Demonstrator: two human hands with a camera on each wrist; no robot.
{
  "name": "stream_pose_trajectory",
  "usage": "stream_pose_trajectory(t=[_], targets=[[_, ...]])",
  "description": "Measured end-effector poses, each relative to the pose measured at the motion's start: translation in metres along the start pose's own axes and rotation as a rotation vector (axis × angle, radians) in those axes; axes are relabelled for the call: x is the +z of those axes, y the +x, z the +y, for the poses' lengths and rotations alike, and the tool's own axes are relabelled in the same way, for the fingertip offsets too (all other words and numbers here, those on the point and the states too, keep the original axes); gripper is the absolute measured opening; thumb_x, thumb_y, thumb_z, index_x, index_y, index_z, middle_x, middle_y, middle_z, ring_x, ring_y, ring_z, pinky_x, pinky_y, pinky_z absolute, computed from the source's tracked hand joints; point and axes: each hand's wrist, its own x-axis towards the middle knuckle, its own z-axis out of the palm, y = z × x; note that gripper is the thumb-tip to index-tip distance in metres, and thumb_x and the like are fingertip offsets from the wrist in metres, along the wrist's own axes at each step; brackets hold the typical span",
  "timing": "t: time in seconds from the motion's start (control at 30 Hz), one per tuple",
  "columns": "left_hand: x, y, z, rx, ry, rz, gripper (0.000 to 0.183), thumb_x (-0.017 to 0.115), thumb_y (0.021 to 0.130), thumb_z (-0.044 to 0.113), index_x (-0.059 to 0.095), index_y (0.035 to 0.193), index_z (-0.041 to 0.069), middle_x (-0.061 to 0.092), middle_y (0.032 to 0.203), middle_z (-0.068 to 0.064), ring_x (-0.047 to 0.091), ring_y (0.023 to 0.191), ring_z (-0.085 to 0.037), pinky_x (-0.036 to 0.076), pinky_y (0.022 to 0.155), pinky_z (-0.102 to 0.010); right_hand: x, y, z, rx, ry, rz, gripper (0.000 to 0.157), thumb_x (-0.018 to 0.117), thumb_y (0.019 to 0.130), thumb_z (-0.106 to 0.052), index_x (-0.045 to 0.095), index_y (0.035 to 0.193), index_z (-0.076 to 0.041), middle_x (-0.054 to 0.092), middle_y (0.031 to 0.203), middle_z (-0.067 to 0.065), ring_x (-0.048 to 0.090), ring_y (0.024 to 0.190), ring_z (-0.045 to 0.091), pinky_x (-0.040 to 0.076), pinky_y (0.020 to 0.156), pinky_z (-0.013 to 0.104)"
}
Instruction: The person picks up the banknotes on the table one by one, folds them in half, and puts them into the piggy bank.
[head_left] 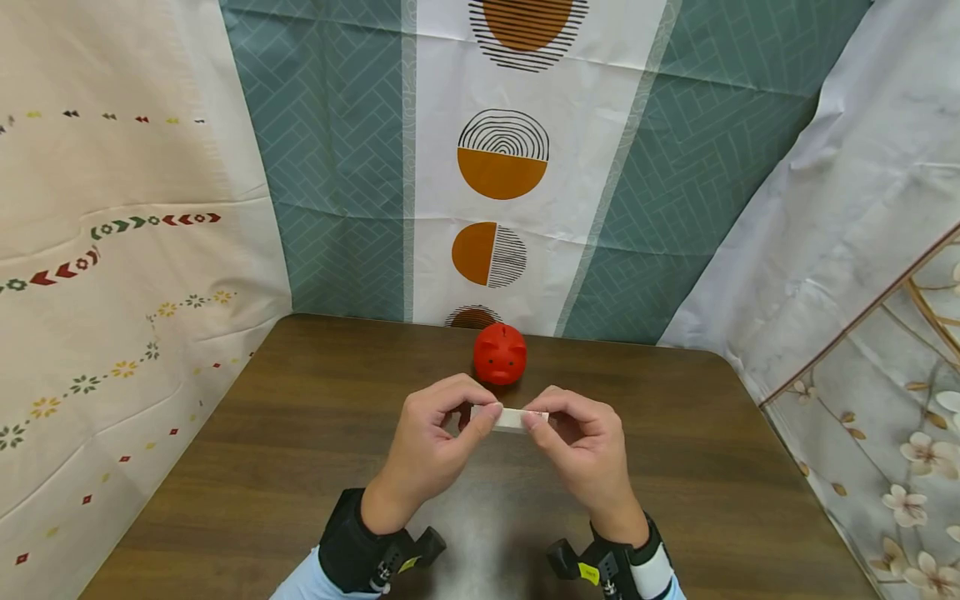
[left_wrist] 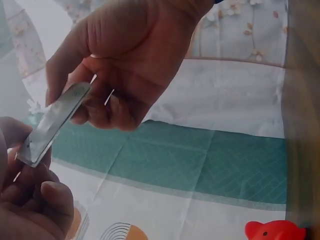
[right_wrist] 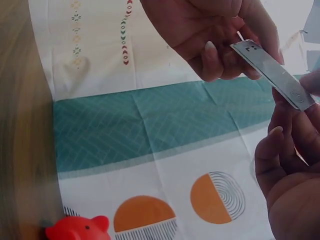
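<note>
A narrow, flat, pale strip [head_left: 512, 420] with small printed marks is held level between both hands, above the table. My left hand [head_left: 435, 437] pinches its left end between thumb and fingers, and my right hand [head_left: 590, 446] pinches the other end. In the right wrist view the strip [right_wrist: 272, 72] shows a thin, layered-looking long edge and faint marks at both ends. Just beyond the hands, a red piggy bank [head_left: 499, 354] stands on the table, facing me. Only part of the piggy bank [left_wrist: 276, 231] appears at the bottom edge of the left wrist view.
The brown wooden table [head_left: 300, 467] runs back to a hanging teal and white cloth [head_left: 337, 167]. A pale patterned cloth [head_left: 135, 275] hangs at the left, and a floral curtain [head_left: 885, 433] at the right. Each wrist wears a black strap with a camera.
</note>
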Motion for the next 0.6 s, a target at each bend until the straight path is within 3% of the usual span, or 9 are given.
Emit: stream_pose_trajectory(t=[0.2,0.47,0.6], targets=[[0.004,-0.002,-0.001,0.045,-0.003,-0.05,0.009,0.063,0.084,-0.002,0.062,0.083,0.008,0.058,0.076,0.003,0.046,0.063,-0.008,0.04,0.047,-0.025,0.005,0.002,0.001,-0.047,-0.005,-0.042,0.006,0.06,0.087,0.006,0.063,0.088,0.001,0.055,0.07,0.008,0.048,0.063,0.017,0.04,0.047,0.027],[0.007,-0.004,-0.003,0.076,0.043,-0.039,0.01,0.062,0.082,-0.002,0.062,0.08,0.008,0.055,0.073,0.005,0.047,0.065,-0.007,0.039,0.053,-0.022,0.008,0.003,-0.001,-0.086,-0.116,-0.053,0.008,0.06,0.086,0.004,0.061,0.083,-0.004,0.053,0.069,0.002,0.047,0.06,0.013,0.037,0.044,0.023],[0.007,-0.009,-0.013,0.061,0.038,-0.036,0.009,0.063,0.083,0.001,0.063,0.082,0.01,0.057,0.075,0.006,0.047,0.065,-0.006,0.039,0.053,-0.022,0.009,0.004,-0.002,-0.112,-0.115,-0.045,0.007,0.06,0.088,0.002,0.061,0.082,-0.002,0.053,0.069,0.003,0.047,0.06,0.014,0.038,0.045,0.023]])
